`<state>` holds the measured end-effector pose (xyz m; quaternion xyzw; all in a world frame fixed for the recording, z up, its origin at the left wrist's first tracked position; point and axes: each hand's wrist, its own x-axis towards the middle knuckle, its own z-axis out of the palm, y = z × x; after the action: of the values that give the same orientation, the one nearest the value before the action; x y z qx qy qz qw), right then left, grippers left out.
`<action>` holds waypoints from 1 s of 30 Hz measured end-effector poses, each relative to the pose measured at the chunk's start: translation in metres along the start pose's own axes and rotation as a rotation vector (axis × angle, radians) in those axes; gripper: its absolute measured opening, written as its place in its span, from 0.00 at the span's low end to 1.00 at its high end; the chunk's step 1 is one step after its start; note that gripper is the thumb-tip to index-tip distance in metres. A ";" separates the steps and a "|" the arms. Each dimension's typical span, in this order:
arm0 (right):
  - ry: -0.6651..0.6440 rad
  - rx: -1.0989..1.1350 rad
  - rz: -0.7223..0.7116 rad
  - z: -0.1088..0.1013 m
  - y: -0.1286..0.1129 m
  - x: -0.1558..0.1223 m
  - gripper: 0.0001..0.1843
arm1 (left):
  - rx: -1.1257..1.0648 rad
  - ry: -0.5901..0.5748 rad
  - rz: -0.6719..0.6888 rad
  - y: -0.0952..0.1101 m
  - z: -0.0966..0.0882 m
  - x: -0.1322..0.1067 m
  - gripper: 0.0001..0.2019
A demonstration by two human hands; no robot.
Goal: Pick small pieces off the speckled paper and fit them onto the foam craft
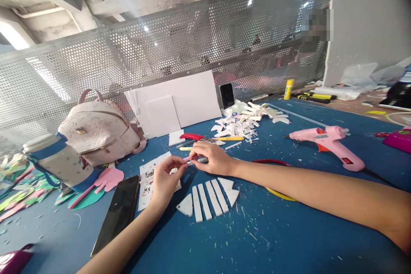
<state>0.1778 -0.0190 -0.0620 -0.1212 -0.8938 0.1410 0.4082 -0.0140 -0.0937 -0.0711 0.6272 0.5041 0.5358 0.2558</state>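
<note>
A craft workshop: glue gun (327, 143), foam scraps (244, 124) and perforated metal screen (192, 47).

A small pink-and-grey tool (194, 161), seemingly a craft knife, lies nearly level just above the blue table (272, 231), pinched between the fingertips of both hands; its details are too small to tell. Just below it, white foam strips (208, 199) lie flat side by side in a fan, with a triangular piece at each end.

Both hands (189, 167) pinch a small tool (196, 161) above foam strips (208, 199).
</note>
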 end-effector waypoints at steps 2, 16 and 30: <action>-0.001 -0.005 0.000 0.000 0.000 0.000 0.02 | 0.005 -0.001 -0.001 0.001 0.000 0.000 0.04; 0.013 0.001 -0.005 0.000 0.001 0.000 0.01 | 0.020 -0.003 -0.022 -0.001 0.000 0.000 0.05; -0.015 -0.004 -0.018 0.000 0.000 -0.001 0.02 | 0.093 0.013 -0.043 0.005 0.001 -0.002 0.06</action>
<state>0.1786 -0.0193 -0.0626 -0.1130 -0.8982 0.1365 0.4023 -0.0110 -0.0974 -0.0679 0.6239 0.5436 0.5101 0.2347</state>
